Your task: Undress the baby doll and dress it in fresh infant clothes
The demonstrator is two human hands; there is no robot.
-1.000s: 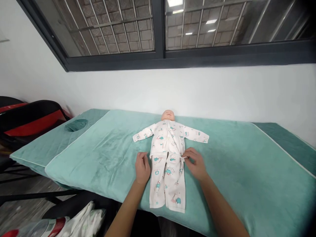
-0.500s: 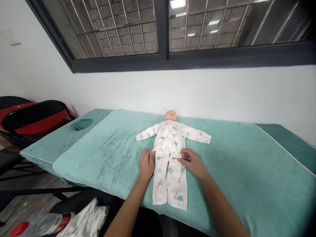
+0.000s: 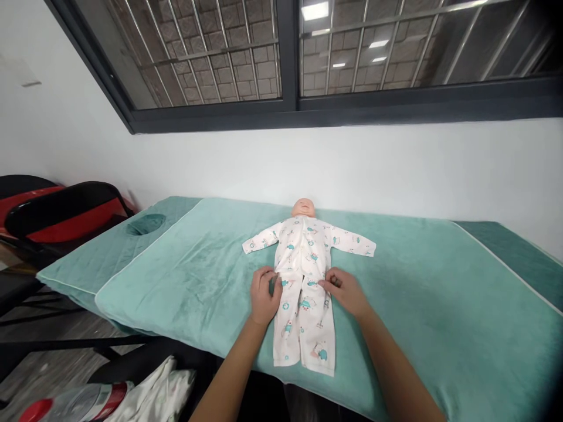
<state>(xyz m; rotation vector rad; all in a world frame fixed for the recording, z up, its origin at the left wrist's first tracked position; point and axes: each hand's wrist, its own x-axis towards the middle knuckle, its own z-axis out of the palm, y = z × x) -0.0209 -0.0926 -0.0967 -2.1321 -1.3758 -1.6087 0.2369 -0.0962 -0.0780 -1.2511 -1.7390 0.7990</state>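
Note:
A baby doll [image 3: 303,207] lies on its back, dressed in a white printed long-sleeved baby top [image 3: 303,243] with its sleeves spread out. Matching baby pants [image 3: 303,328] lie straight below the top, waist against its hem, legs pointing toward me. At the left side of the waist, my left hand [image 3: 266,295] has its fingers curled and its thumb on the fabric, pinching the edge. My right hand [image 3: 347,290] pinches the opposite edge of the waist between thumb and bent fingers. Whether the doll's legs are inside the pants is hidden.
A green padded bed [image 3: 417,293] with a face hole [image 3: 146,224] stands against the wall under a barred window [image 3: 290,58]. Black and red chairs [image 3: 65,214] are at the left. A bottle with a red cap [image 3: 74,403] and crumpled white cloth [image 3: 152,395] lie at lower left.
My left thumb has shifted onto the pants, and a gap shows between it and the bent fingers. My right hand has barely moved. The view has tilted slightly.

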